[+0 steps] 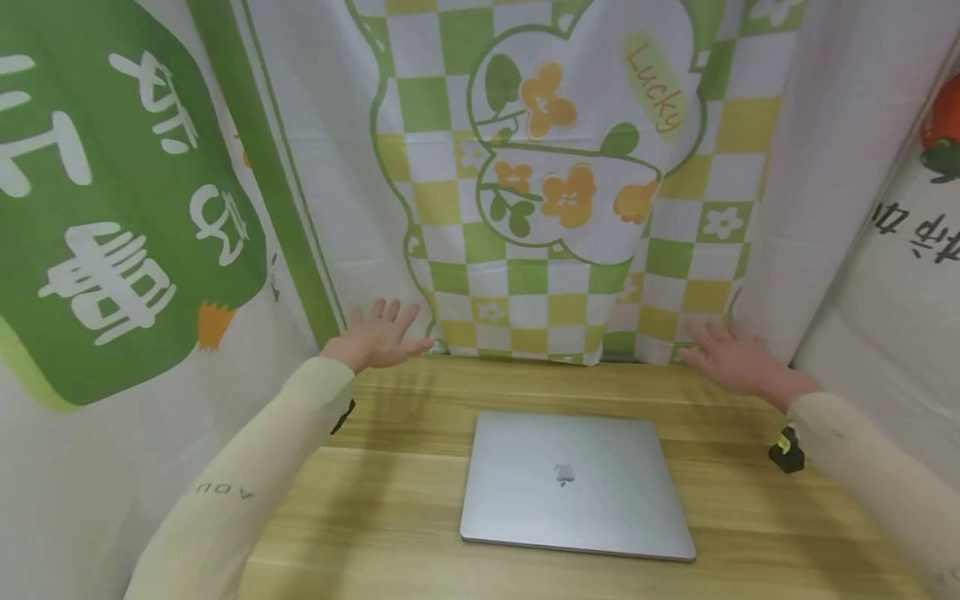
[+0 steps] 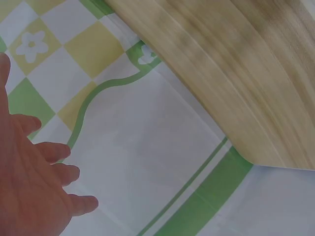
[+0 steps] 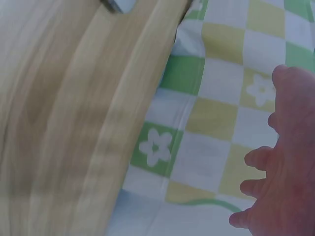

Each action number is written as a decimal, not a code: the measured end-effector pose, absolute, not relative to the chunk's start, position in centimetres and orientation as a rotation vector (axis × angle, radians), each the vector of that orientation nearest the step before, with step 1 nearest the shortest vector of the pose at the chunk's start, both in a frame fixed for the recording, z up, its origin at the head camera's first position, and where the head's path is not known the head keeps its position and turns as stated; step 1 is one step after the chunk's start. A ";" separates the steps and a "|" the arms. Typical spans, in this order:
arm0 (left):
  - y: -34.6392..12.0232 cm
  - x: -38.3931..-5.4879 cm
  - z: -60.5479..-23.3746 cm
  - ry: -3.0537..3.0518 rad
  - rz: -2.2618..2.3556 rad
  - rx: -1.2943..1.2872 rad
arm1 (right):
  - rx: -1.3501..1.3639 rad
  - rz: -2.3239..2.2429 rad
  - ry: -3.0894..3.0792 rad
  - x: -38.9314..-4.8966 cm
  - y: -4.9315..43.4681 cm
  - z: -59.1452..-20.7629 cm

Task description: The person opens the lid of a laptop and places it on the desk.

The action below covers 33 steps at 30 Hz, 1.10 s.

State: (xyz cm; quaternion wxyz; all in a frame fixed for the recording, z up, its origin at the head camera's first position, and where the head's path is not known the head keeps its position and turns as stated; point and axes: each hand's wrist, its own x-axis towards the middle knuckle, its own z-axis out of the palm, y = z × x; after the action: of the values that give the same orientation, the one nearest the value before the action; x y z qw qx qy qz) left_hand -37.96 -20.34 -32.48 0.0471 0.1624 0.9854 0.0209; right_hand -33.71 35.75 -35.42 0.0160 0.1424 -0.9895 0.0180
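Behind the tabletop (image 1: 390,517) and along both sides, found printed cloth (image 1: 555,300): at the rear, green, yellow and white checks with orange flowers and the word "Lucky"; to the left, a large green shape (image 1: 52,350) bearing white characters; to the right, dark characters and a red fruit print on white. Below, recorded wood grain in yellow-brown bands across the tabletop. Extending in from either side, noted a pale left sleeve (image 1: 247,467) with dark lettering and a matching right sleeve (image 1: 870,467). Between the sleeves, flat on the tabletop with lid down, located a silver laptop (image 1: 577,517), apple emblem at mid-lid; apart from both hands and nearer the head camera. Near the rear tabletop edge, observed left hand (image 1: 381,337) and right hand (image 1: 735,358), both released, fingers extended and spread, grasping nothing. Cannot tell whether touching the cloth. Beneath the left cuff, seen a small dark item (image 1: 342,417); beneath the right, a dark-and-yellow item (image 1: 787,451); both too indistinct to identify.
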 end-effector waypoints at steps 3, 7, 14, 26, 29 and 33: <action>-20.1 -38.0 -32.8 3.014 0.076 0.503 | 0.467 0.084 -3.061 -33.1 35.3 -36.2; -20.1 -37.8 -33.0 3.013 0.091 0.508 | 0.532 0.152 -3.021 -32.4 34.7 -36.9; -20.0 -37.5 -33.4 3.021 0.111 0.554 | 0.621 0.277 -2.960 -31.2 34.2 -37.5; -20.4 -36.6 -34.9 3.032 0.152 0.560 | 0.698 0.348 -2.869 -29.1 32.2 -39.7; -20.3 -36.5 -35.4 3.027 0.174 0.572 | 0.720 0.381 -2.847 -28.6 31.5 -40.6; -20.1 -36.1 -35.8 3.012 0.185 0.593 | 0.706 0.412 -2.895 -28.0 30.6 -41.3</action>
State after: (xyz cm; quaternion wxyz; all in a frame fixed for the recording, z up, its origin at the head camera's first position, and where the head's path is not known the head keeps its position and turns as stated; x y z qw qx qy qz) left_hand -36.12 -20.08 -35.81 0.0331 0.1926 0.9789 0.0600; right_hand -27.96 30.59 -41.29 0.0665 0.2340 -0.9603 0.1367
